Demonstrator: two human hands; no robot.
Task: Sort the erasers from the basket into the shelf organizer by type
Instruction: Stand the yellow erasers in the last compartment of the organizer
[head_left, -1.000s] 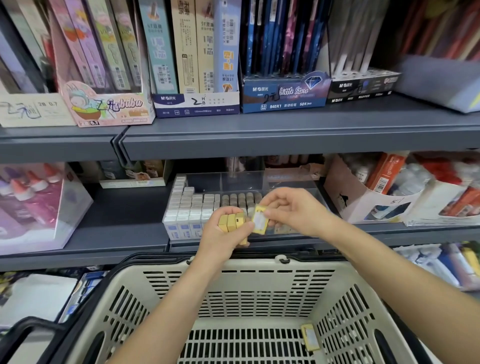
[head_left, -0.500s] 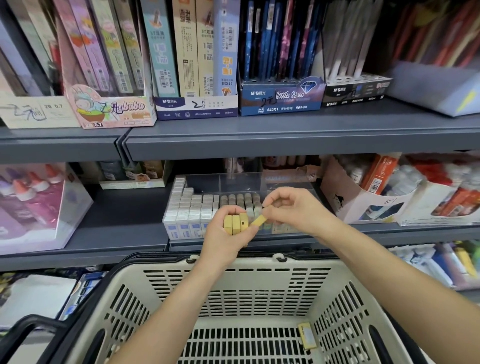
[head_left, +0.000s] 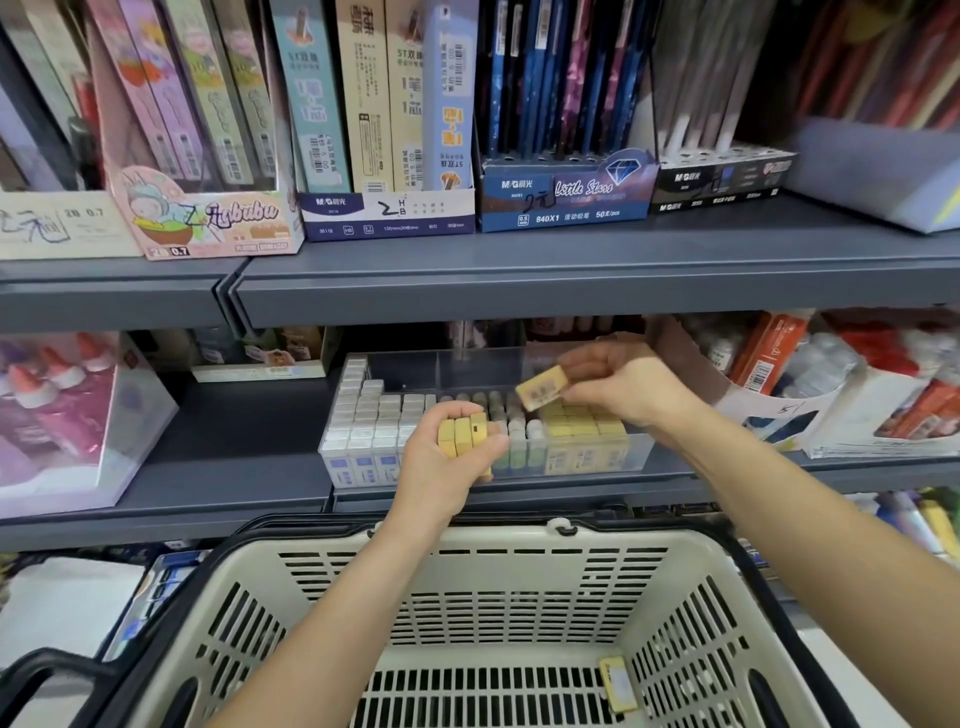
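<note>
The right hand (head_left: 623, 387) has its grip pinched on one yellow eraser (head_left: 542, 388), held just above the yellow row (head_left: 582, 427) at the right end of the clear shelf organizer (head_left: 467, 364). The left hand (head_left: 447, 467), in front of the organizer's middle, has its grip curled round a small stack of yellow erasers (head_left: 462, 435). The white rows (head_left: 363, 410) and grey rows (head_left: 506, 415) look well filled. Below, the basket (head_left: 467, 566) shows only one loose eraser (head_left: 617, 685), so the sorting seems nearly done.

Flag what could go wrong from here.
The yellow wrapped eraser pinched by the right hand hangs tilted above the clear plastic organizer; it might land in the neighbouring row of grey erasers. The left hand grips a bundle of yellow erasers; one could slip into the beige slotted basket.
</note>
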